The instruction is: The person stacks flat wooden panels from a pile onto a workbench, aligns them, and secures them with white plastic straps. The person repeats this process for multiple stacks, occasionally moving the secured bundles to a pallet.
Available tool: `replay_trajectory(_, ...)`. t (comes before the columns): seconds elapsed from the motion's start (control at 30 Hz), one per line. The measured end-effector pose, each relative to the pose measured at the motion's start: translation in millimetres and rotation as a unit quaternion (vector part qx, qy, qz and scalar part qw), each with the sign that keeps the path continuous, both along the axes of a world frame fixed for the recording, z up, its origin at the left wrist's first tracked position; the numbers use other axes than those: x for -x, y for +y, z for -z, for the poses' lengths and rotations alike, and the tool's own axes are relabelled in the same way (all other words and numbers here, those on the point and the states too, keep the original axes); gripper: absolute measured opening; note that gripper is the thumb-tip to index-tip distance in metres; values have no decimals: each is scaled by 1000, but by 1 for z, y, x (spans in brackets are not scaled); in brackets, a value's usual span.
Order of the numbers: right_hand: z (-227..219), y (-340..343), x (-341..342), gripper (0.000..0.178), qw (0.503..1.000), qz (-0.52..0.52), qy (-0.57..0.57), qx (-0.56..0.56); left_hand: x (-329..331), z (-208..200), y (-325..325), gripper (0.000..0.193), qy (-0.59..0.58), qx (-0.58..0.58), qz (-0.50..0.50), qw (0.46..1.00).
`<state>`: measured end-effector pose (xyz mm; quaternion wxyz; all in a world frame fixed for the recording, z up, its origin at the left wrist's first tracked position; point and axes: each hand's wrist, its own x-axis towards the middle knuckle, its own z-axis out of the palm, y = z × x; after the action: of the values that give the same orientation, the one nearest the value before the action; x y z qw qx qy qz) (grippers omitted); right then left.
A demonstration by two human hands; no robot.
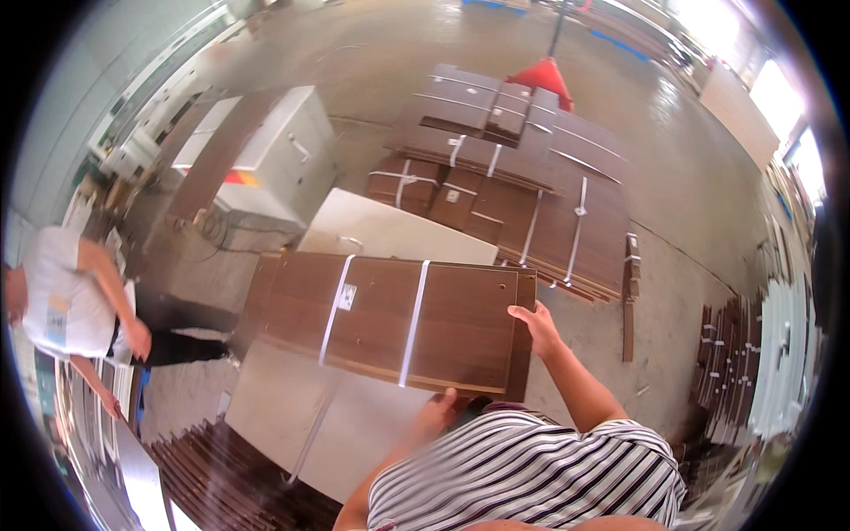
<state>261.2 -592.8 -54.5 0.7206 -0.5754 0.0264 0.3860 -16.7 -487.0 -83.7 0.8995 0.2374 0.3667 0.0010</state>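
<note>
Strapped brown panels (465, 327), right grip (539, 327) clasping their right end, left grip (437, 412) holding their near edge

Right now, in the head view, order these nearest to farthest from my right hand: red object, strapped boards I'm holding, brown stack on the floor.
1. Strapped boards: gripped at their right end by your right hand.
2. Brown stack: on the floor ahead, past the boards.
3. Red object: ahead, behind the stack.

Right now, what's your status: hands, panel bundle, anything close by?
Right hand gripping right end, left hand at near edge. Brown panel bundle crossed by two white straps. Pale board just beyond; co-worker off left.
</note>
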Motion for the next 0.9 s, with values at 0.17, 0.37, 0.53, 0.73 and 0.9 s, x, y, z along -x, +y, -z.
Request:
replay_trajectory(0.17,-13,-95,-34,34,997,9,-4,73,55,105,65,58,55,-815,89,570)
replay_trajectory(0.37,9,-151,-61,42,966,150,-77,195,14,58,103,71,49,130,-342,929)
replay_trajectory(0.53,27,-187,-120,41,945,187,-116,242,-52,37,64,62,18,66,-301,951)
replay_trajectory(0.73,93,-295,-229,47,924,284,-86,240,-239,-44,20,49,-25,14,-199,980)
replay_trajectory(0.9,70,-360,-329,49,914,331,-88,218,-393,-3,-9,42,-18,-147,-55,988)
